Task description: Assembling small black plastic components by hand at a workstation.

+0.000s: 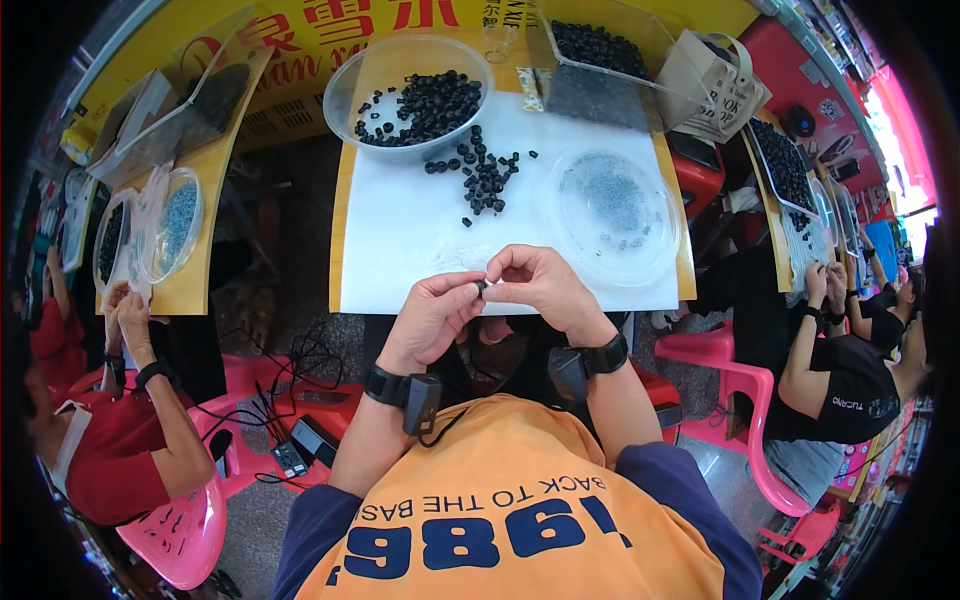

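Note:
In front of my chest, just over the near edge of a white sheet (395, 245), both hands meet at the fingertips. My left hand (432, 318) pinches a small black part (481, 286), mostly covered by the fingers. Thumb and forefinger of my right hand (550, 290) are closed against it, on a tiny whitish piece (490, 281) too small to name. Farther off lie loose black parts (487, 188). Behind them a clear round bowl (348, 62) holds many more. To the right, a shallow round clear tray (655, 255) contains tiny bluish, see-through pieces (612, 190).
A clear bin (640, 90) of black parts stands at the back right beside a beige cloth bag (715, 90). Co-workers sit at tables on the left (130, 430) and right (840, 385), on pink chairs. Black cables (280, 385) lie tangled at lower left.

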`<action>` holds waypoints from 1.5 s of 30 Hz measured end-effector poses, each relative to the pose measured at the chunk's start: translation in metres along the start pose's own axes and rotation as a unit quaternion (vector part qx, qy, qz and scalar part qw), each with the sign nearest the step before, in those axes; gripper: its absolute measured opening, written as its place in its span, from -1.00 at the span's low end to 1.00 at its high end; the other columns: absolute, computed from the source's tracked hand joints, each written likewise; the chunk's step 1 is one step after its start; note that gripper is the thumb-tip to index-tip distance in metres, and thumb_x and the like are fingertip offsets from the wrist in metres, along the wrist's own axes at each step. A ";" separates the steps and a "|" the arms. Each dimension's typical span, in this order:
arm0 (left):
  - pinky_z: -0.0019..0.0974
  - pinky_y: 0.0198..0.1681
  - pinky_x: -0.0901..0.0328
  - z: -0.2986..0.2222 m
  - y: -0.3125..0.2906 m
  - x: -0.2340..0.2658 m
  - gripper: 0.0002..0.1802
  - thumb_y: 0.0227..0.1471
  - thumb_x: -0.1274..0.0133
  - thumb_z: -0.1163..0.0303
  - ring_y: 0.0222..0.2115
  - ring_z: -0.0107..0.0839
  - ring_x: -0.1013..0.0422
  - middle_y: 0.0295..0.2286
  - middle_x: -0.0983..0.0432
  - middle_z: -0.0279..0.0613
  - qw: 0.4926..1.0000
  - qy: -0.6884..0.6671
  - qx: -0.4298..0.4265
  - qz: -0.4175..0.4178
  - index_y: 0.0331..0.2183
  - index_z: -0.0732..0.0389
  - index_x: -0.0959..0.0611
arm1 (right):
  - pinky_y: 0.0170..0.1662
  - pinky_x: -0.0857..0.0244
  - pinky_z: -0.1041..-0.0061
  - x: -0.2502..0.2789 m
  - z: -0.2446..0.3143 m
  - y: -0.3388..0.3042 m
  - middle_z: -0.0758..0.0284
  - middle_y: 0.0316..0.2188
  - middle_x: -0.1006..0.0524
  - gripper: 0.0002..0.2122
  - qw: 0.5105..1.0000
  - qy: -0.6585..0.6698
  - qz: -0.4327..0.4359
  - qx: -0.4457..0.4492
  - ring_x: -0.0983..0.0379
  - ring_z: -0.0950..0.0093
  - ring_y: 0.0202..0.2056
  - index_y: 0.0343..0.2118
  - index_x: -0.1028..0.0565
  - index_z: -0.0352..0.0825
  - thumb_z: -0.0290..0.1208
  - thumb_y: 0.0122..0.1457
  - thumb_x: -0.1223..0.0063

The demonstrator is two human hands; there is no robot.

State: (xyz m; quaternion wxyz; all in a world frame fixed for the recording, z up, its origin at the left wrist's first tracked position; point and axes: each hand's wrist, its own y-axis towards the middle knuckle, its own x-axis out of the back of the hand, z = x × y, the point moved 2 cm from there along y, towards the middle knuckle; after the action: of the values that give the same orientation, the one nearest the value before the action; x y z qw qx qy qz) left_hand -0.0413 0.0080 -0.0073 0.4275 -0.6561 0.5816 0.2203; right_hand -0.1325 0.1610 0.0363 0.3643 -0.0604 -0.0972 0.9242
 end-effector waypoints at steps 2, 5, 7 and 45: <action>-0.49 -0.26 -0.43 -0.003 -0.003 0.005 -0.77 0.07 -0.05 0.57 -0.40 -0.49 -0.48 -0.36 -0.55 -0.16 0.999 0.004 0.025 0.039 -0.18 0.37 -0.59 | -0.39 -0.21 0.74 -0.002 -0.004 0.002 0.50 -0.46 -0.51 -0.82 0.994 0.091 0.048 -0.034 -0.33 0.80 -0.42 -0.29 -0.54 -0.35 -0.48 0.01 -0.23; -0.49 -0.27 -0.43 -0.003 -0.004 0.011 -0.78 0.08 -0.03 0.57 -0.40 -0.48 -0.47 -0.34 -0.54 -0.15 0.997 -0.001 0.066 0.039 -0.18 0.38 -0.57 | -0.20 -0.28 0.71 -0.005 -0.006 0.015 0.48 -0.33 -0.49 -0.79 0.991 0.053 0.114 -0.042 -0.38 0.74 -0.31 -0.21 -0.49 -0.38 -0.54 0.06 -0.18; -0.51 -0.28 -0.44 0.002 -0.003 0.014 -0.77 0.10 -0.02 0.54 -0.38 -0.47 -0.48 -0.31 -0.51 -0.12 0.989 -0.138 0.022 0.055 -0.16 0.37 -0.52 | -0.18 -0.27 0.67 -0.006 -0.002 0.031 0.52 -0.38 -0.47 -0.86 0.997 0.078 0.020 -0.005 -0.39 0.71 -0.31 -0.26 -0.52 -0.37 -0.52 0.10 -0.13; -0.51 -0.20 -0.45 -0.002 -0.008 -0.003 -0.72 0.09 -0.02 0.58 -0.30 -0.45 -0.49 -0.29 -0.51 -0.13 0.984 -0.161 -0.038 -0.062 -0.11 0.34 -0.49 | -0.29 -0.29 0.69 -0.022 0.009 -0.003 0.43 -0.50 -0.50 -0.82 0.991 0.030 -0.116 0.058 -0.39 0.69 -0.44 -0.19 -0.53 -0.46 -0.54 0.15 -0.06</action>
State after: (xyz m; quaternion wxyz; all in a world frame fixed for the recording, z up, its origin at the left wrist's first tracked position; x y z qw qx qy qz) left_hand -0.0343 0.0081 -0.0017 0.5027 -0.6628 0.4546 0.3183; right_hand -0.1166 0.1468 0.0461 0.4748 -0.0551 -0.0384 0.8775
